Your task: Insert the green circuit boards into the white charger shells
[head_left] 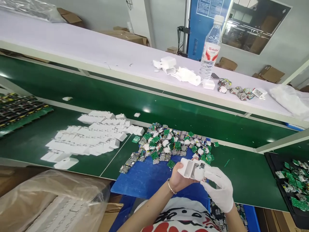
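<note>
My left hand (178, 177), bare with a bracelet at the wrist, is closed round a white plastic housing (187, 167) whose open side faces up. At the housing's right end sits a small circuit module (200, 174) with a round white part. My right hand (220, 187), in a white glove, pinches this module by its right edge; whether it is partly inside the housing I cannot tell. Just beyond both hands, a pile of circuit modules (166, 145), green and grey with white round parts, spreads over the blue mat (137, 180).
Rows of white housings (84, 138) lie on the green bench to the left. A black tray (272, 161) of boards stands at right. The raised shelf (116, 51) bears a water bottle (209, 51) and loose parts. Plastic-wrapped cartons (48, 199) are at lower left.
</note>
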Demonstrator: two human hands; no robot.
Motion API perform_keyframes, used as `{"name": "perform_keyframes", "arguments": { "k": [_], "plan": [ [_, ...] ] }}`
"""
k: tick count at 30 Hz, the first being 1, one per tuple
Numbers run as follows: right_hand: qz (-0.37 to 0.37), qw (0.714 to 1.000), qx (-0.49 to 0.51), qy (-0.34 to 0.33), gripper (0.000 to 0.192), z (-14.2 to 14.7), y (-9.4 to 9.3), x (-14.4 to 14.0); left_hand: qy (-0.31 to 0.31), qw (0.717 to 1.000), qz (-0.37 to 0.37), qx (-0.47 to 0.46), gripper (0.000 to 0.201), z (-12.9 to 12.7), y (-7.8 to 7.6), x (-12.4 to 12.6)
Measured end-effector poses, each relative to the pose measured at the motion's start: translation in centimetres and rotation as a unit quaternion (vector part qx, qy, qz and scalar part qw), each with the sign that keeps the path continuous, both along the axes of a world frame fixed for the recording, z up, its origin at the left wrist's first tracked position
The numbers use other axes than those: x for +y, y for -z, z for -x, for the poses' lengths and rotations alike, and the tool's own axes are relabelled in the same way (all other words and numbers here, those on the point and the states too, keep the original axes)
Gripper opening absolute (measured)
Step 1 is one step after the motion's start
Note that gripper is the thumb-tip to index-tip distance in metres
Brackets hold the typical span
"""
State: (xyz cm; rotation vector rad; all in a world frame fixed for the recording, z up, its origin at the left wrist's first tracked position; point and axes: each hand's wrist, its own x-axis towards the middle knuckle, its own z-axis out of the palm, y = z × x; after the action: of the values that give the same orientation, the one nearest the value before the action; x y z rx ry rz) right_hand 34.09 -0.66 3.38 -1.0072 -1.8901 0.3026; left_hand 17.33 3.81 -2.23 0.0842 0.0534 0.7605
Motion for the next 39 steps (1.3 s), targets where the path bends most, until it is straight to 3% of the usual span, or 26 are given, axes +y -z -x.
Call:
{"name": "perform_keyframes", "arguments": {
  "k": [11,18,26,31,39],
  "plan": [
    [0.049,0.995,0.074,0.038,0.021,-0.6,2.1,0.2,-0.018,0.999,-0.014,0.028,0.053,-0.6,-0.7,0.3],
    [0.008,0.999,0.039,0.009,0.024,-0.7,1.7,0.5,-0.028,0.999,-0.011,0.033,0.052,-0.6,-0.5,-0.1],
    [-0.043,0.998,-0.032,0.022,0.029,-0.8,0.6,0.1,-0.058,0.996,-0.042,0.043,0.05,-1.4,-2.1,0.0],
    [-0.012,0.998,-0.068,0.0,0.036,-0.8,0.0,0.1,-0.061,0.996,-0.037,0.061,0.052,-1.5,-1.9,-0.2],
    [0.036,0.998,-0.027,0.034,0.033,0.2,-0.7,0.7,-0.019,0.999,0.015,0.041,0.049,-1.7,-0.4,0.1]
  ]
}}
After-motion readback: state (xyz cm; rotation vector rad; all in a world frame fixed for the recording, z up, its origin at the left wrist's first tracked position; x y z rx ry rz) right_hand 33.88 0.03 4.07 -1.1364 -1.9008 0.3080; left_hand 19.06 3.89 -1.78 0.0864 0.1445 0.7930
